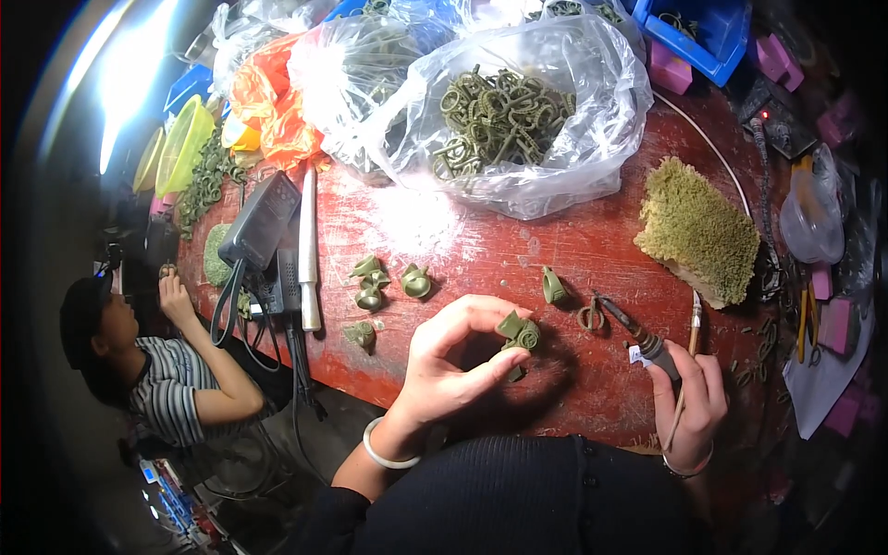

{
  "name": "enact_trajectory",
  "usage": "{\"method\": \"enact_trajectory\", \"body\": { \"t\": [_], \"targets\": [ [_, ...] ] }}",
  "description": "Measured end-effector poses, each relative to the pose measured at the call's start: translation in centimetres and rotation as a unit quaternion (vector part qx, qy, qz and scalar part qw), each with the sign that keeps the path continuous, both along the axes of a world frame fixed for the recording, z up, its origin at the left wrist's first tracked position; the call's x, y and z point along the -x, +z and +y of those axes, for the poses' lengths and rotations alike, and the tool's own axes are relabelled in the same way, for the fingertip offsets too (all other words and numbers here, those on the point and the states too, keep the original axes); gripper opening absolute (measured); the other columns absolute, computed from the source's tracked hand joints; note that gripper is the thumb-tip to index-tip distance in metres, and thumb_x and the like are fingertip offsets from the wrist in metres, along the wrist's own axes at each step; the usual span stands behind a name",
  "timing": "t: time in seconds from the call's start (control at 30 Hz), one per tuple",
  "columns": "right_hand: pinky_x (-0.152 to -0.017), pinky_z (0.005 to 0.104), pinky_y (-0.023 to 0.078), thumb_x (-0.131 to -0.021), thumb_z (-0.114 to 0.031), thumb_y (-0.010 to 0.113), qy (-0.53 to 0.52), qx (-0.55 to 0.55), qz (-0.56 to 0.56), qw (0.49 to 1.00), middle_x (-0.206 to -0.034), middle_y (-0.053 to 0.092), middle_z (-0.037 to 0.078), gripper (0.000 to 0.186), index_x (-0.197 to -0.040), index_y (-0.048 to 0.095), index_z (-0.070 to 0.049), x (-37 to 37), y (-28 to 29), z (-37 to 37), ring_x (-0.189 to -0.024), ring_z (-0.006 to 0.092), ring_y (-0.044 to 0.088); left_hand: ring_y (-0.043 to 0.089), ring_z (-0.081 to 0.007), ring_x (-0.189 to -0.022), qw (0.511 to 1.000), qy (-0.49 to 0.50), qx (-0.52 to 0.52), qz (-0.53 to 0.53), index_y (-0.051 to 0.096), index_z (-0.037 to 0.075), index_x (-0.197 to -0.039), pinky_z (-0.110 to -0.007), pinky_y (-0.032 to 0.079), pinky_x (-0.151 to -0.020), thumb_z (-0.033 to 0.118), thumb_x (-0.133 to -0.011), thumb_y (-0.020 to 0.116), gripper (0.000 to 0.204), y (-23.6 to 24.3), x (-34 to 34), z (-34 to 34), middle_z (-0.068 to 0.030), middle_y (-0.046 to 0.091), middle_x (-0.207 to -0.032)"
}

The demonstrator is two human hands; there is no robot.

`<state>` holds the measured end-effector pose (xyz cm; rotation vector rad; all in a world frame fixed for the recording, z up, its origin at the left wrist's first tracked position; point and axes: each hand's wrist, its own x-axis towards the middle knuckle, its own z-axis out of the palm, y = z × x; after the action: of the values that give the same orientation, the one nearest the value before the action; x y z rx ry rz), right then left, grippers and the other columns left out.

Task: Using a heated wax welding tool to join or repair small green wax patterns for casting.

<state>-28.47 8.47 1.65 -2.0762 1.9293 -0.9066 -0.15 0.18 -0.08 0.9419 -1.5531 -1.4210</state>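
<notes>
Left hand [439, 365]: pinches green carved piece [521, 335] above worktop [573, 245], seemingly leaving its face exposed | right hand [692, 405]: grasps dark pen-like tool [655, 350] plus thin brush [695, 328], likely for quick switching

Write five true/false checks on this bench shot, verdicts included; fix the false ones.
1. The left hand pinches a green piece. True.
2. The person's other hand is empty. False: the right hand holds a dark pen-like tool and a slim wooden-handled tool.
3. The heap of green rings lies in a clear plastic bag. True.
4. The tabletop is blue. False: the tabletop is red and scuffed.
5. The white bangle is on the right wrist. False: the white bangle is on the left wrist.
</notes>
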Motion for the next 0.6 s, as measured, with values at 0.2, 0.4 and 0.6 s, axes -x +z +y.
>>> {"method": "enact_trajectory", "body": {
  "t": [0.2,0.4,0.6],
  "targets": [
    [-0.060,0.0385,0.053,-0.083,-0.005,0.081,0.000,-0.001,-0.024,1.000,-0.089,0.062,0.014,0.032,-0.111,0.069,0.004,0.25,-0.17,-0.07,-0.072,0.0307,0.067,0.063,-0.0228,-0.110,1.000,0.002,-0.004,0.004,0.067,-0.006,-0.106,-0.036,0.049,-0.097,-0.007,-0.083,0.075,0.024,0.01,-0.03,-0.02,-0.0180,0.065,-0.118],
    [-0.061,0.0384,0.053,-0.083,-0.004,0.080,0.000,-0.007,-0.028,1.000,-0.089,0.063,0.015,0.032,-0.112,0.069,0.004,0.20,-0.16,-0.13,-0.073,0.0306,0.067,0.062,-0.0226,-0.110,1.000,0.002,-0.010,0.001,0.067,-0.006,-0.105,-0.036,0.048,-0.097,-0.006,-0.084,0.075,0.023,0.13,-0.05,-0.01,-0.0180,0.065,-0.118],
    [-0.062,0.0379,0.053,-0.082,-0.004,0.081,-0.001,-0.009,-0.039,0.999,-0.089,0.063,0.015,0.033,-0.112,0.069,0.005,0.22,0.03,-0.14,-0.074,0.0307,0.067,0.062,-0.0230,-0.111,1.000,0.001,-0.012,0.007,0.066,-0.006,-0.104,-0.036,0.048,-0.098,-0.007,-0.083,0.075,0.023,0.08,0.02,-0.10,-0.0184,0.065,-0.118]
  ]
}}
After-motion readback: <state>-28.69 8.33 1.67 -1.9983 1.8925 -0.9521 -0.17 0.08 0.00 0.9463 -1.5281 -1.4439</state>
